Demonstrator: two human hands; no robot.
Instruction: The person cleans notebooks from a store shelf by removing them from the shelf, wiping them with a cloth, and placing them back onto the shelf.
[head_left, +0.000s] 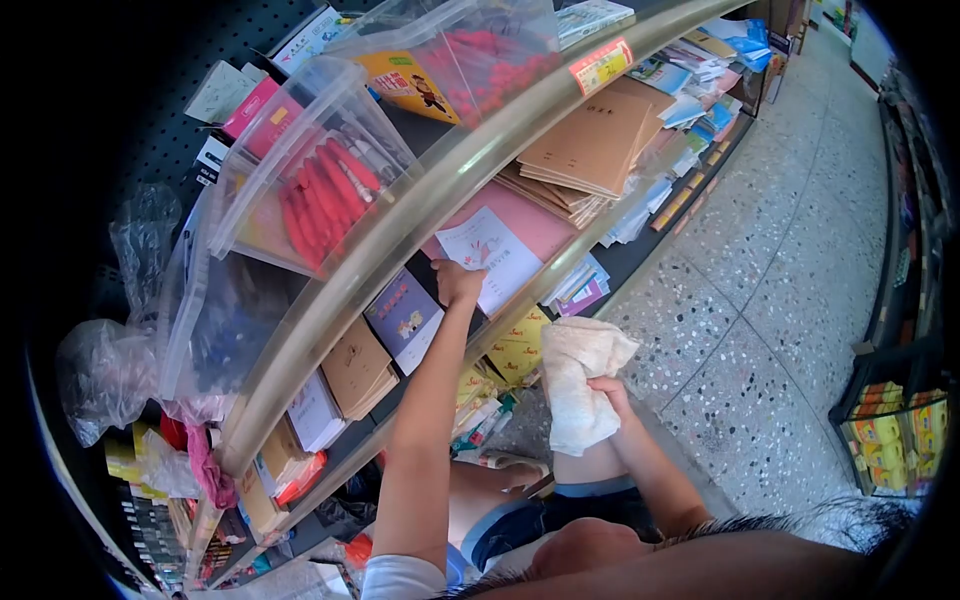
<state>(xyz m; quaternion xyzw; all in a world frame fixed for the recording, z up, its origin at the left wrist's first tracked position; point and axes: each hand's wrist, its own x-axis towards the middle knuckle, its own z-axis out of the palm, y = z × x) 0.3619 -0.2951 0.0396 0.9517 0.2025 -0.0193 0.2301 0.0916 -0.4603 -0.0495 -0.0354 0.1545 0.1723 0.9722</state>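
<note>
My left hand reaches onto the shelf, its fingers closed at the near left edge of a white booklet with a pinkish drawing on its cover. The booklet lies over a pink sheet. Just left of that hand is a purple-and-white booklet. In my right hand is a crumpled whitish cloth, held out over my leg in front of the shelf. The cloth hides part of the fingers.
Brown kraft notebooks are stacked right of the white booklet. Above, a curved shelf edge fronts clear plastic bins with red items. Loose booklets fill the far end. A speckled floor runs alongside; yellow packs stand opposite.
</note>
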